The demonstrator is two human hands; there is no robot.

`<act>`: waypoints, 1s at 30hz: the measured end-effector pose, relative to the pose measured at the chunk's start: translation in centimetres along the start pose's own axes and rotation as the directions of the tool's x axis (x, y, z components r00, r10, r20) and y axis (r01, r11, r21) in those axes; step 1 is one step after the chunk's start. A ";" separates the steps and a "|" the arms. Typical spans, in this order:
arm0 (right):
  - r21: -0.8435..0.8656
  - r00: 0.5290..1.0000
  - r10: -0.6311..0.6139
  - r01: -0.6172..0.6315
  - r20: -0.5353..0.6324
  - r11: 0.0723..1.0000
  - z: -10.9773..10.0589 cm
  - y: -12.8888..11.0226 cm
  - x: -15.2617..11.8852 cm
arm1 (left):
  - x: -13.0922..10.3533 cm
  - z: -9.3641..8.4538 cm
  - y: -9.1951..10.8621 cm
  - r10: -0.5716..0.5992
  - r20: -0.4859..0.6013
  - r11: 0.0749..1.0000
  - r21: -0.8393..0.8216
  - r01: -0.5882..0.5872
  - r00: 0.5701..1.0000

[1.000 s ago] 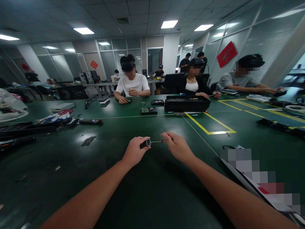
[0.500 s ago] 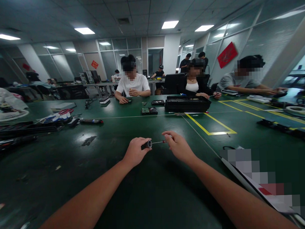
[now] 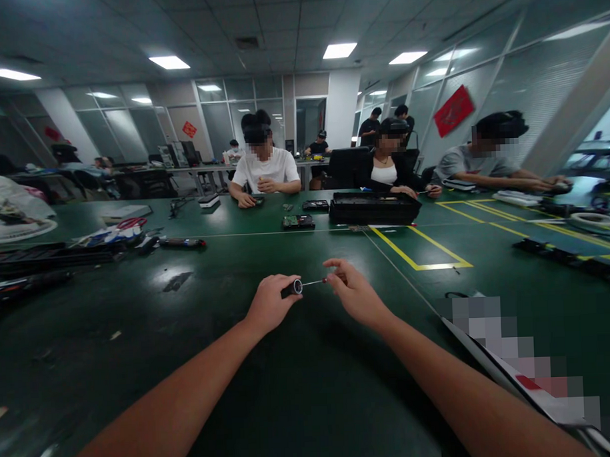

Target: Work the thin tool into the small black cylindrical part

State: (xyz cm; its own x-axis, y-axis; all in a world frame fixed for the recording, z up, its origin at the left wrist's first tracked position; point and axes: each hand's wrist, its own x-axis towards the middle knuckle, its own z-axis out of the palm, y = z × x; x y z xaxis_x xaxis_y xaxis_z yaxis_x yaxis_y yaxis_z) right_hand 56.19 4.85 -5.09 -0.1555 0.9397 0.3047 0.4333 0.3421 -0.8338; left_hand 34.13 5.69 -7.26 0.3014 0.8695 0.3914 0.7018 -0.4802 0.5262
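We find both of the wearer's hands raised over the green desk (image 3: 311,395), near the middle of the view. The left hand (image 3: 270,302) has its grip closed around a short dark cylinder (image 3: 289,290), whose pale-ringed end faces right and toward us. The right hand (image 3: 356,292) pinches the small red handle of a thin tool (image 3: 315,282) between thumb and fingers, with the forefinger lifted clear. The metal shaft spans the gap between the hands, rising slightly toward the right, and meets the ringed end; we cannot tell how far it enters, if at all.

Beyond the hands we note an opened device with a green board (image 3: 299,221) and, to its right, a long black tray (image 3: 374,210). Yellow tape (image 3: 439,266) marks an outline in front of the tray, toward the right. To the left, a dark rod-shaped tool with a red end (image 3: 182,243) lies beside a heap of parts, with red loops (image 3: 132,223) on top. Across the desk we observe a co-worker in a white shirt (image 3: 273,166), hands over a small dark item (image 3: 258,200).
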 end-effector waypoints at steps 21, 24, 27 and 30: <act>-0.021 0.997 0.061 -0.061 0.044 0.998 0.0 -0.2 0.0 | -0.1 0.0 -0.3 -0.005 0.000 1.000 0.005 0.005 1.000; 0.014 0.999 0.027 -0.028 0.032 1.000 0.2 0.0 0.0 | 0.0 0.0 -0.4 -0.018 -0.014 1.000 0.006 0.018 1.000; -0.020 0.996 0.083 -0.083 0.016 0.996 0.3 -0.2 0.0 | 0.0 -0.1 -0.2 -0.010 -0.021 1.000 0.011 0.011 1.000; -0.060 0.992 0.125 -0.125 0.001 0.990 0.1 -0.3 0.1 | -0.1 -0.1 0.1 -0.002 -0.014 1.000 0.009 0.002 1.000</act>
State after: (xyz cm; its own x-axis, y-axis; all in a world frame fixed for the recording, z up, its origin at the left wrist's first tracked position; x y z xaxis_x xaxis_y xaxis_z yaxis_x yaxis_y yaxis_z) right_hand 55.92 4.84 -4.83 -0.1008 0.9751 0.1976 0.5014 0.2213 -0.8364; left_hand 34.15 5.57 -7.17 0.2910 0.8688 0.4006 0.7082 -0.4772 0.5204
